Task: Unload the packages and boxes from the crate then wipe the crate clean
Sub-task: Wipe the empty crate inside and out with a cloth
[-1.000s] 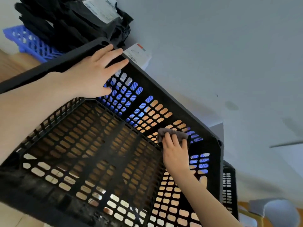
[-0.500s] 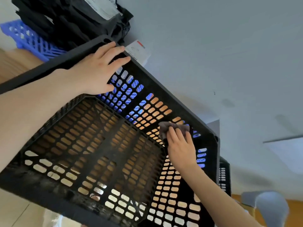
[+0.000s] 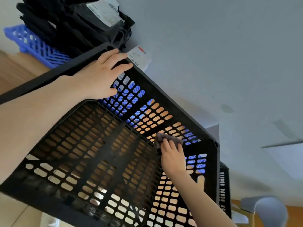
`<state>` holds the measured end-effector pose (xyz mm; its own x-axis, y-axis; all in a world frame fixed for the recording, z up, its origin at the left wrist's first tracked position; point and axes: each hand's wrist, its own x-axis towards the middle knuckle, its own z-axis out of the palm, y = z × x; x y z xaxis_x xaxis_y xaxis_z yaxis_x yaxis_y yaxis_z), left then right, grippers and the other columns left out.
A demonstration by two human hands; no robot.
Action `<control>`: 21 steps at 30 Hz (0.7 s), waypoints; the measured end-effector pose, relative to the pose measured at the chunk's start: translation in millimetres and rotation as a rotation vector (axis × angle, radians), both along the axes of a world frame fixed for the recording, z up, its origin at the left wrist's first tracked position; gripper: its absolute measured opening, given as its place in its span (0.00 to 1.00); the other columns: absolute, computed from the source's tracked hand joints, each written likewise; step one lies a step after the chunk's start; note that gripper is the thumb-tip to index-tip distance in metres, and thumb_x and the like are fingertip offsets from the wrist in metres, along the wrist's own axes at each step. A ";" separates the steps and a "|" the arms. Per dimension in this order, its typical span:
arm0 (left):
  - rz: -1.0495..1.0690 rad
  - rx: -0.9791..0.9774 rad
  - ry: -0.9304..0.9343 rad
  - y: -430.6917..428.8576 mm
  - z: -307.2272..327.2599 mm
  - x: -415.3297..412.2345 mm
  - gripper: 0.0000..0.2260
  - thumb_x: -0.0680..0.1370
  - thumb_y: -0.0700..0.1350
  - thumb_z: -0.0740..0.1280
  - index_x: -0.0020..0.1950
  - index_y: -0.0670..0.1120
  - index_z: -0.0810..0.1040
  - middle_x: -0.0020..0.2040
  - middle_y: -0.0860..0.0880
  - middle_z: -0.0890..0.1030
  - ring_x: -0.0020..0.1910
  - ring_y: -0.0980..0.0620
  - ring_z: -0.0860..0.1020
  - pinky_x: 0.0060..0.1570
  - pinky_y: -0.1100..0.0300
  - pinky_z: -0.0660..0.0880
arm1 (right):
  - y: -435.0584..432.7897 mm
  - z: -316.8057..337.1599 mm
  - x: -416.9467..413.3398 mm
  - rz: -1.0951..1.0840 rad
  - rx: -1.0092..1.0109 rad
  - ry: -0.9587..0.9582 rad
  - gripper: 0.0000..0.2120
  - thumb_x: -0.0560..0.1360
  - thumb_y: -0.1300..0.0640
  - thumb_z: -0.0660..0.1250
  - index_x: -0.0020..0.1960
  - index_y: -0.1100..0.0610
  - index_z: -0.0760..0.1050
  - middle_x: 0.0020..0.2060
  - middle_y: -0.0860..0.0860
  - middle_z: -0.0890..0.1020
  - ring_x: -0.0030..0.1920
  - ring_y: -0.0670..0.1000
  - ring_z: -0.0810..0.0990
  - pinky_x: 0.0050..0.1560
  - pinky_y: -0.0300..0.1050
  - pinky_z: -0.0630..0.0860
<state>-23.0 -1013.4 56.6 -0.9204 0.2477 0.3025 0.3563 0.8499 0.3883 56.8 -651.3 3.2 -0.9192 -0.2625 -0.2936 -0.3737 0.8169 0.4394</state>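
A black perforated plastic crate (image 3: 165, 95) fills the view, tilted and with nothing inside. My left hand (image 3: 100, 76) grips its far rim near the corner, fingers over the top edge and thumb on the inner wall. My right hand (image 3: 173, 158) presses a small dark cloth (image 3: 165, 139) against the inner wall near the far right corner. Black plastic packages (image 3: 82, 22) with white labels are piled at the upper left. A white labelled box (image 3: 140, 57) lies just behind the crate's rim.
A blue plastic crate (image 3: 34, 45) sits under the black packages at the upper left. Another black crate (image 3: 223, 185) stands behind the right side. A grey wall rises beyond. A rounded grey object (image 3: 265, 208) sits on a wooden surface at the lower right.
My right hand and the cloth have slid up and a little left along the inner wall near the corner. My left hand keeps its grip on the rim.
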 end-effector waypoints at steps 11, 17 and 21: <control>-0.021 0.045 0.008 -1.6 -1.2 -1.3 0.39 0.70 0.40 0.76 0.77 0.45 0.61 0.78 0.45 0.55 0.77 0.44 0.49 0.65 0.38 0.69 | -1.0 -0.5 3.2 -0.042 -0.015 0.005 0.28 0.79 0.51 0.60 0.76 0.53 0.59 0.75 0.51 0.62 0.76 0.53 0.56 0.76 0.60 0.44; -0.029 0.071 -0.018 -1.3 -0.7 -2.7 0.38 0.71 0.39 0.75 0.77 0.45 0.61 0.78 0.46 0.54 0.78 0.44 0.47 0.70 0.38 0.62 | 16.4 71.5 25.2 -0.092 -0.037 0.267 0.28 0.79 0.53 0.62 0.77 0.53 0.60 0.76 0.53 0.62 0.77 0.55 0.57 0.76 0.58 0.52; -0.023 0.071 -0.021 -1.6 -0.1 -2.2 0.38 0.71 0.40 0.75 0.77 0.47 0.61 0.79 0.47 0.53 0.78 0.45 0.46 0.69 0.38 0.64 | 16.4 69.8 26.8 -0.120 -0.085 0.304 0.27 0.77 0.54 0.66 0.75 0.54 0.65 0.74 0.54 0.67 0.75 0.57 0.63 0.73 0.58 0.61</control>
